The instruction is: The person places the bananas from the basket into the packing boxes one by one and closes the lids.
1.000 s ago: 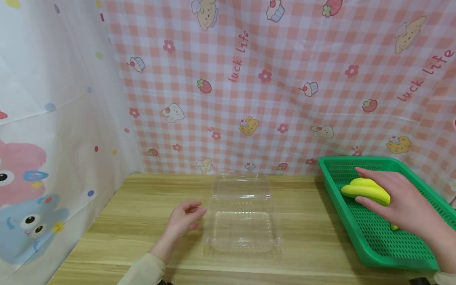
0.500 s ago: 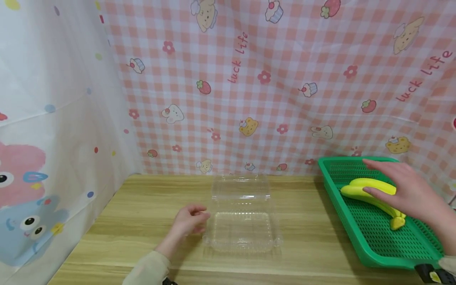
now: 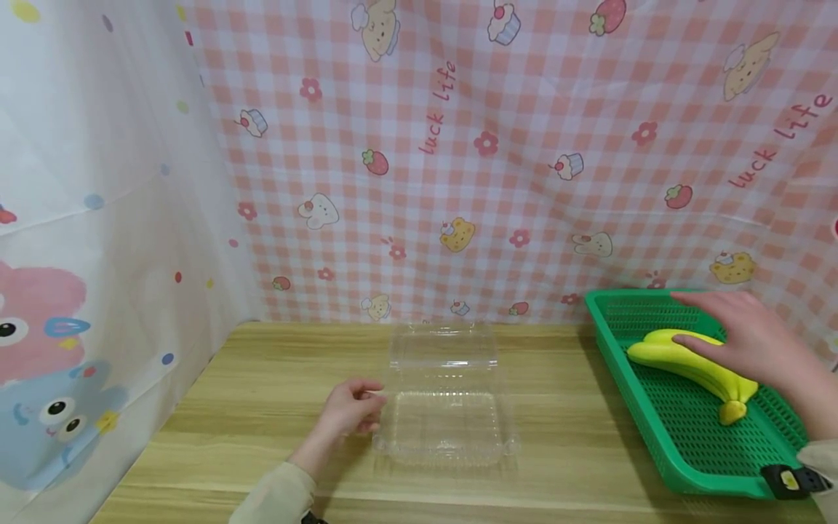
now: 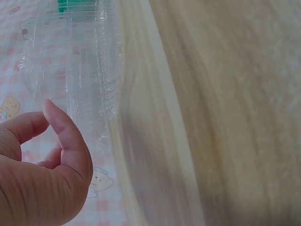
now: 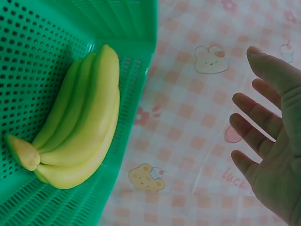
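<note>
Inside the green plastic basket [image 3: 644, 429] lies a bunch of yellow bananas [image 3: 694, 367], its stem end toward the person. My right hand [image 3: 762, 349] hovers over the bananas with fingers spread and nothing in them. In the right wrist view, a gap shows between the right hand [image 5: 270, 122] and the banana bunch [image 5: 84, 122]. A clear plastic clamshell box [image 3: 447, 429] stands on the table with its lid raised at the back. Beside the box's left edge, my left hand [image 3: 352, 409] has loosely bent fingers; whether they touch the box I cannot tell.
The wooden table [image 3: 262, 415] runs back to a pink checked cloth [image 3: 419, 189] hanging behind it. A white patterned cloth [image 3: 131, 182] hangs on the left. The basket's raised rim [image 3: 631, 397] faces the box.
My right hand has drawn up and back from the bananas, showing more of the bunch. My left hand has shifted slightly right and nearer the person, closer to the box.
</note>
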`<state>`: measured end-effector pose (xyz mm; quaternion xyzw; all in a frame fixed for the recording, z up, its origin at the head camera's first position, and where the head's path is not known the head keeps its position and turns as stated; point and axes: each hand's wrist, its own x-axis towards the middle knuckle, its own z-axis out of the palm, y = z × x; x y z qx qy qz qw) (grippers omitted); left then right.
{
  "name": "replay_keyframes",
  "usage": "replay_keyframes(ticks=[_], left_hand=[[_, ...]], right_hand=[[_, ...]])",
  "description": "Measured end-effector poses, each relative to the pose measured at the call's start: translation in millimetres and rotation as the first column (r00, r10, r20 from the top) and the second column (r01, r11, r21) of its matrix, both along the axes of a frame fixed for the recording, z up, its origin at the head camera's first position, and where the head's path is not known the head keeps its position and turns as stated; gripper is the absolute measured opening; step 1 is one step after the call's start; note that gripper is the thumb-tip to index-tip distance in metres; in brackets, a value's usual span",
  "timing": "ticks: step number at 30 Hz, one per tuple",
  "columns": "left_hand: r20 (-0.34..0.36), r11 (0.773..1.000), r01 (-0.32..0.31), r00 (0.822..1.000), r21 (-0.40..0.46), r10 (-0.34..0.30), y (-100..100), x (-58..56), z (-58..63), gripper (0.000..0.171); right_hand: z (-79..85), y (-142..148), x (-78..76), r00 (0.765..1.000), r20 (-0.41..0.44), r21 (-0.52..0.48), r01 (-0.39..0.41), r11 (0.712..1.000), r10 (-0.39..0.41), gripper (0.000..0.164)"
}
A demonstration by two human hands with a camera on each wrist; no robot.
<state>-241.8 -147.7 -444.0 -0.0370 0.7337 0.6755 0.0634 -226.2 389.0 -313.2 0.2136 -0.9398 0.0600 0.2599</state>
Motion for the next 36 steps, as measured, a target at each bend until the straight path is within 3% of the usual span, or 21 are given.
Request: replay_keyframes(ticks=[8, 22, 36], left_hand=[[0.002, 1.0, 0.007, 1.0, 0.005, -0.007, -1.4, -0.6, -1.4, 0.034], [0.01, 1.0, 0.013, 1.0, -0.002, -0.013, -0.9, -1.1, -1.1, 0.034], [-0.002, 1.0, 0.026, 1.0, -0.007, -0.026, -1.4, -1.2, -1.2, 0.032]], right_hand=[[-4.1, 6.4, -15.3, 0.997, 0.04, 0.05, 0.06, 0.997, -0.062, 0.063], [-18.5, 19.6, -38.8, 0.99, 0.1, 0.094, 0.091, 0.991, -0.101, 0.061], [-47.5, 41.4, -49.5, 0.943, 0.292, 0.101, 0.137, 0.985, -0.161, 0.066]])
